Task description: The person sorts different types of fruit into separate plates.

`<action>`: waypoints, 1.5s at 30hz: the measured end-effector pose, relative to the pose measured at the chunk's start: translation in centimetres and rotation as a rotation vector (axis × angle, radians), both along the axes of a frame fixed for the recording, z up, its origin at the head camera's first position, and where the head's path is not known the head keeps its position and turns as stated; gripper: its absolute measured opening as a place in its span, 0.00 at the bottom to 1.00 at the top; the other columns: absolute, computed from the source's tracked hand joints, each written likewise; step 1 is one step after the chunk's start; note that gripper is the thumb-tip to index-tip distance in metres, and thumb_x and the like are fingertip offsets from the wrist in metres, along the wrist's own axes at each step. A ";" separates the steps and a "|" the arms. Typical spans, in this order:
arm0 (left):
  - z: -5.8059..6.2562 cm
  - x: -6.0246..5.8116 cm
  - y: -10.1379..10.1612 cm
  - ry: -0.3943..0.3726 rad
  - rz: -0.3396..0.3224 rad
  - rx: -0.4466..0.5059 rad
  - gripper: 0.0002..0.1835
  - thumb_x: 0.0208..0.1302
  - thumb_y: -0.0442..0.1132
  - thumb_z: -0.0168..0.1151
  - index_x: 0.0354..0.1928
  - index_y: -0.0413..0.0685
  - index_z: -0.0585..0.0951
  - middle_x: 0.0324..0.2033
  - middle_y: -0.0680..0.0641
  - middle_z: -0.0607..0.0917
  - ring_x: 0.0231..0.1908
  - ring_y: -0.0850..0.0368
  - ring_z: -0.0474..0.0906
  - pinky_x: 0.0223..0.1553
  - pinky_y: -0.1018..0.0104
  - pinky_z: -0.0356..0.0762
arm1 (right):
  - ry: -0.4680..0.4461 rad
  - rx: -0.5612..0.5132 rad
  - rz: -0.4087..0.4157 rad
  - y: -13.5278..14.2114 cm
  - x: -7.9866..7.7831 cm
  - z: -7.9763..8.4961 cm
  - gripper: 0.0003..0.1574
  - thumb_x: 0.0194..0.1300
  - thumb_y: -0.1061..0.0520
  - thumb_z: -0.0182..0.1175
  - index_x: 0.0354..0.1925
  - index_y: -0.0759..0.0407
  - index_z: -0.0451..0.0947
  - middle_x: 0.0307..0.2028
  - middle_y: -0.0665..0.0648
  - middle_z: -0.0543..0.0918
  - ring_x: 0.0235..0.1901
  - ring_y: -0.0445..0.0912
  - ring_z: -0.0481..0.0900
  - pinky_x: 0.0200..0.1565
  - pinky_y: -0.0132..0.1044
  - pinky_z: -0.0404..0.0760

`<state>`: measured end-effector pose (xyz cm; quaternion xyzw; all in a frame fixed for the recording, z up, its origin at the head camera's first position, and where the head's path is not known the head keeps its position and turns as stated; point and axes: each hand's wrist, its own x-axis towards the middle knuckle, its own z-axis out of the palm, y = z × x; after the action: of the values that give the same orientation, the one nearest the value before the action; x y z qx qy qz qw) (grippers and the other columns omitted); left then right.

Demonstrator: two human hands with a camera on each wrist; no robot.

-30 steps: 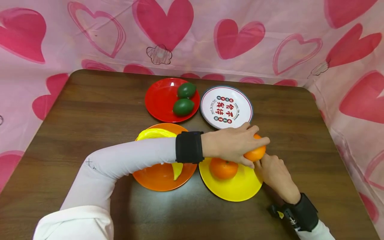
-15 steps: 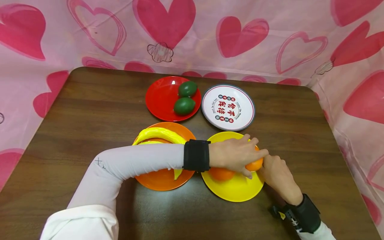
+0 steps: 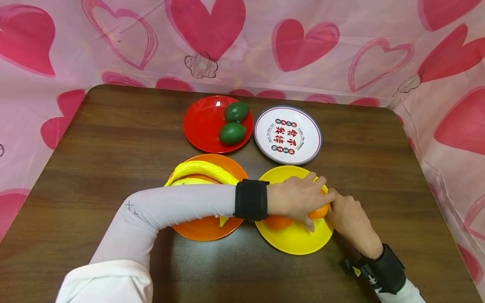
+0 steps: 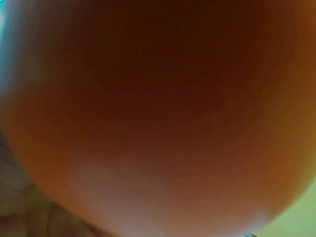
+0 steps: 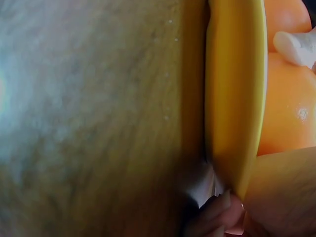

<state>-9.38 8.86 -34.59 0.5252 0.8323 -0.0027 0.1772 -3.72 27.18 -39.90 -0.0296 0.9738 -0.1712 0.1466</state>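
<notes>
On the near right, my left hand (image 3: 297,195) grips an orange (image 3: 320,210) down on the right side of the yellow plate (image 3: 299,242). That orange (image 4: 163,123) fills almost all of the left wrist view. A second orange (image 3: 278,222) lies on the same plate, partly hidden under the left hand and wristband. My right hand (image 3: 347,214) pinches the plate's right rim. In the right wrist view its thumb (image 5: 284,192) lies over the rim and its fingers (image 5: 217,217) curl below.
Left of the yellow plate stands an orange plate (image 3: 204,233) with bananas (image 3: 204,167), partly covered by the left forearm. Behind are a red plate (image 3: 201,126) holding two green fruits (image 3: 232,133) and a white plate (image 3: 265,143) with printed characters. A heart-patterned cloth hangs behind the table.
My left hand has come down and nearer with the orange, onto the yellow plate. The right hand keeps its place at the rim.
</notes>
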 end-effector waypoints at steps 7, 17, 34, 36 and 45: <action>0.0 0.2 0.1 -0.027 0.007 0.010 0.50 0.49 0.73 0.59 0.72 0.64 0.59 0.58 0.52 0.66 0.52 0.57 0.61 0.35 0.72 0.70 | -0.070 -0.015 0.001 0.2 -0.3 0.2 0.19 0.72 0.47 0.49 0.42 0.64 0.69 0.21 0.54 0.64 0.18 0.47 0.65 0.23 0.40 0.67; 0.7 0.1 -0.7 -0.015 0.023 0.050 0.42 0.59 0.74 0.47 0.72 0.65 0.60 0.56 0.52 0.67 0.51 0.56 0.63 0.35 0.70 0.71 | -0.175 -0.047 -0.019 0.6 -0.8 1.1 0.22 0.73 0.45 0.45 0.37 0.62 0.71 0.23 0.55 0.64 0.21 0.48 0.66 0.26 0.40 0.67; 0.8 0.3 -3.2 -0.050 0.079 0.082 0.42 0.63 0.73 0.39 0.75 0.65 0.56 0.62 0.50 0.66 0.55 0.54 0.65 0.49 0.64 0.71 | 0.049 -0.114 -0.039 0.8 -8.5 4.3 0.44 0.69 0.26 0.37 0.52 0.64 0.66 0.22 0.56 0.77 0.20 0.49 0.75 0.25 0.43 0.72; 0.8 0.3 -3.5 -0.063 0.087 0.086 0.42 0.64 0.73 0.39 0.76 0.65 0.55 0.62 0.50 0.67 0.54 0.55 0.66 0.50 0.64 0.70 | 0.052 -0.139 -0.050 0.8 -10.2 4.1 0.43 0.69 0.27 0.38 0.54 0.65 0.64 0.25 0.58 0.78 0.22 0.49 0.77 0.27 0.44 0.74; 1.0 0.2 -5.2 -0.023 0.130 0.123 0.43 0.64 0.72 0.39 0.76 0.61 0.54 0.66 0.48 0.68 0.60 0.51 0.67 0.60 0.59 0.67 | -0.057 -0.230 -0.123 0.5 -15.1 2.0 0.48 0.68 0.27 0.41 0.60 0.69 0.58 0.37 0.66 0.78 0.27 0.50 0.81 0.34 0.42 0.80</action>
<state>-9.18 3.67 -33.64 0.4800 0.8611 0.0659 0.1540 -18.77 27.70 -37.87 0.0184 0.9431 -0.2914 0.1589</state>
